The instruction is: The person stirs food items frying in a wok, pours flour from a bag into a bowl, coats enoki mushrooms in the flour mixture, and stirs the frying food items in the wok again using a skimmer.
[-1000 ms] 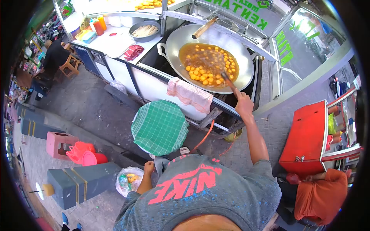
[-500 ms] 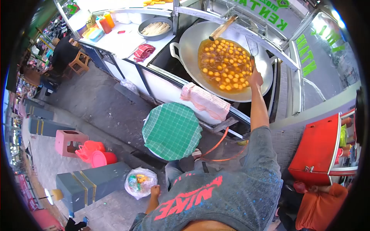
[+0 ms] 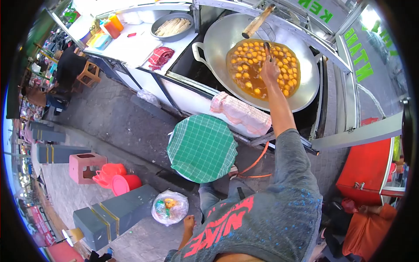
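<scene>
My right hand (image 3: 270, 71) is wrapped round the dark handle of a slotted turner (image 3: 267, 46) over a wide metal wok (image 3: 217, 37). The turner's slotted metal head points toward the far side of the wok and is partly hidden behind a wooden handle. Many round golden balls (image 3: 286, 70) float in the brown bubbling oil (image 3: 242, 75). Down by my body, my left hand (image 3: 189, 221) is curled closed, with nothing visible in it. A clear plastic bag (image 3: 172, 215) with yellow and green bits lies near it on the ground side.
A wooden handle (image 3: 259, 22) juts over the wok. Left of it are a bowl of pale strips (image 3: 174, 27), a red cloth (image 3: 160, 58) and sauce bottles (image 3: 112, 27). A green checked cloth (image 3: 201, 148) covers a round container. A person in orange (image 3: 369, 231) sits at right.
My right hand has moved left with the turner, from the wok's right side to over the balls. My left hand stays low and closed. The whole view has shifted slightly.
</scene>
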